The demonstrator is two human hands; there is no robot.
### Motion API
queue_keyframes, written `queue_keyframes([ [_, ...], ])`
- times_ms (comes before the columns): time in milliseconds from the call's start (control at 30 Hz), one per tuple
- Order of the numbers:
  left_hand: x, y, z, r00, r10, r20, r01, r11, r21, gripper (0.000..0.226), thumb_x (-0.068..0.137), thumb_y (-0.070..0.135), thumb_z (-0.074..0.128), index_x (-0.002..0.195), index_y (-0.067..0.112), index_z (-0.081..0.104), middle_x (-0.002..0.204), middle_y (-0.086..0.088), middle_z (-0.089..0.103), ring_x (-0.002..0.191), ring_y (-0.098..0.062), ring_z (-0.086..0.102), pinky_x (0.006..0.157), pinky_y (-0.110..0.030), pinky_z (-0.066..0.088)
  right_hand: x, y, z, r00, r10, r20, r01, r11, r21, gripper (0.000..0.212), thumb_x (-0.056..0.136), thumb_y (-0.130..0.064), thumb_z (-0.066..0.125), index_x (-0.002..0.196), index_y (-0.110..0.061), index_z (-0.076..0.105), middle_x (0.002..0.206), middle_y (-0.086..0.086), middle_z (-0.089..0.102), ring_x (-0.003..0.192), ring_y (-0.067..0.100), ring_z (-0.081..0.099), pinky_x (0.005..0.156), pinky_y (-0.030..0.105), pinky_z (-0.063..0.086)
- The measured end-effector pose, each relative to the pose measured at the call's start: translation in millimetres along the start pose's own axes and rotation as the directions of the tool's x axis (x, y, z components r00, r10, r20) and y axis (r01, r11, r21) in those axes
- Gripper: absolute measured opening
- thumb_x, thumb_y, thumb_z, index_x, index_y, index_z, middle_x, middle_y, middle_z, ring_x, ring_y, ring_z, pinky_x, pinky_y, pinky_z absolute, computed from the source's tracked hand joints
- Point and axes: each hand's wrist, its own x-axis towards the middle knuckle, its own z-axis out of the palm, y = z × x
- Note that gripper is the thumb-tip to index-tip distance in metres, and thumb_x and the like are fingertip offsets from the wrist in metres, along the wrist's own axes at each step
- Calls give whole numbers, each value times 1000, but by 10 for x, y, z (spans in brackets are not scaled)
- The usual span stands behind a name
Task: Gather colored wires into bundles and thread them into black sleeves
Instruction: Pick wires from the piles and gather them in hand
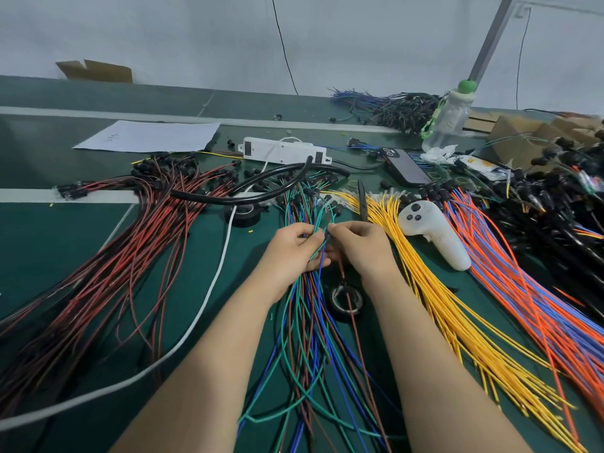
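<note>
A loose bunch of green, blue and brown wires (307, 325) runs down the middle of the green table. My left hand (291, 248) grips several of these wires from the left. My right hand (358, 245) pinches a green wire close beside the left fingers. A long black sleeve (261, 188) curves across the table behind the hands. Yellow wires (441, 289) fan out to the right of my right hand, and red and dark wires (137, 243) spread on the left.
Orange and blue wires (523, 282) lie far right beside a white controller (434, 232). Two black tape rolls (346, 300) sit near the hands. A white power strip (284, 151), phone (405, 166), bottle (449, 116) and paper sheet (153, 135) stand further back.
</note>
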Motion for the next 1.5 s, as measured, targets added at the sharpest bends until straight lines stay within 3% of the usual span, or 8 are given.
queue_keyframes([
  [167,25,-3,17,997,-34,-66,33,999,-17,7,95,10,54,95,5,58,93,-12,65,63,-7,68,57,-15,52,-11,-33,-29,999,-32,-24,30,998,-64,24,90,-12,62,66,-8,62,51,-1,57,38,2,52,41,11,40],
  [467,-9,67,26,997,-39,-65,37,999,-35,15,93,7,55,81,5,63,55,0,67,52,-7,63,52,-16,49,-30,-51,-19,999,-46,8,44,992,117,19,93,-11,58,74,-10,57,55,-1,44,47,8,34,49,19,30],
  [700,-30,76,21,998,-32,-62,29,999,-38,14,93,7,56,83,5,65,60,0,67,45,-3,60,42,-10,41,7,13,4,998,-51,21,51,999,20,12,91,-13,61,81,-7,60,67,8,59,61,21,57,66,33,48],
  [867,15,24,22,997,-42,-62,38,997,-68,18,95,11,53,83,5,66,76,-6,65,57,-4,65,55,-13,50,33,29,14,995,-102,-11,101,995,-18,14,89,0,57,98,-10,54,73,13,56,58,23,56,62,34,49],
  [967,28,11,-2,998,-32,-47,31,999,-33,21,95,13,54,81,12,69,80,-4,67,62,-3,67,59,-15,52,48,58,25,991,-124,-43,116,980,-162,14,90,-18,63,91,-4,65,73,9,64,57,14,59,68,34,51],
  [1100,-2,12,-11,1000,-12,-22,12,1000,-6,30,94,15,56,71,24,74,82,2,73,72,-3,69,62,-16,53,48,55,35,991,-123,-46,106,956,-272,37,87,-35,67,82,2,68,78,19,70,73,35,65,76,41,53],
  [1267,-15,22,-3,1000,-6,2,6,998,64,19,93,20,55,87,18,73,88,-12,73,82,-19,69,79,-32,54,27,16,-7,1000,19,-11,-18,1000,10,19,89,-18,65,77,-3,67,64,9,61,48,12,53,48,22,44],
  [1500,-42,84,-18,998,-65,-17,64,996,-66,18,93,11,57,77,7,65,53,5,64,46,-1,57,44,-10,43,21,0,-82,996,9,92,-20,993,119,16,91,-15,62,76,-10,60,60,-3,54,49,9,39,48,20,30],
])
